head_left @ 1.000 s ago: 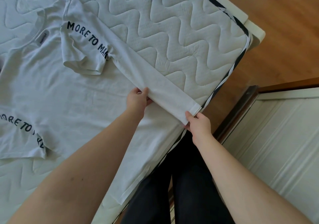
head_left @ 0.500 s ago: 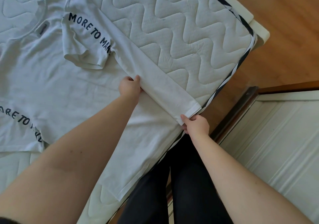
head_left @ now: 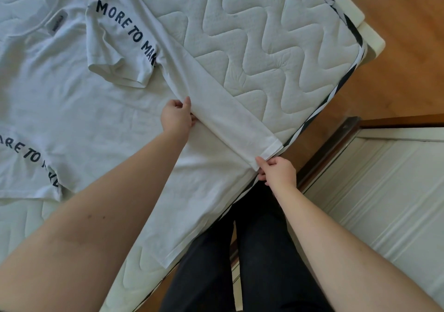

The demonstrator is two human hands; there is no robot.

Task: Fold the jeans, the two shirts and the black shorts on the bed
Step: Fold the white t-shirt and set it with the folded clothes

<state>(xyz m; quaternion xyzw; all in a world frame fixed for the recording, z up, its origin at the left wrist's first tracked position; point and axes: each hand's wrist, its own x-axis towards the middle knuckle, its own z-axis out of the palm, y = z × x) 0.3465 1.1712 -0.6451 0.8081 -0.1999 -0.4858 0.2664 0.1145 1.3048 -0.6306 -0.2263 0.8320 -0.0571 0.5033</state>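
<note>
A white cotton shirt (head_left: 72,100) lies flat across the quilted mattress (head_left: 264,47), black lettering on both sleeves, its hem hanging over the near edge. Bare quilting opens beyond the folded side panel. My left hand (head_left: 176,118) pinches that fold midway; my right hand (head_left: 278,171) pinches its hem corner at the mattress edge, above the wooden floor (head_left: 396,59).

White short-sleeved cotton T-shirt (head_left: 79,110) with dark lettering lying flat on a white quilted mattress (head_left: 264,47), its side panel folded inward, pinched by the left hand (head_left: 176,118) mid-fold and the right hand (head_left: 278,171) at the hem corner.
</note>
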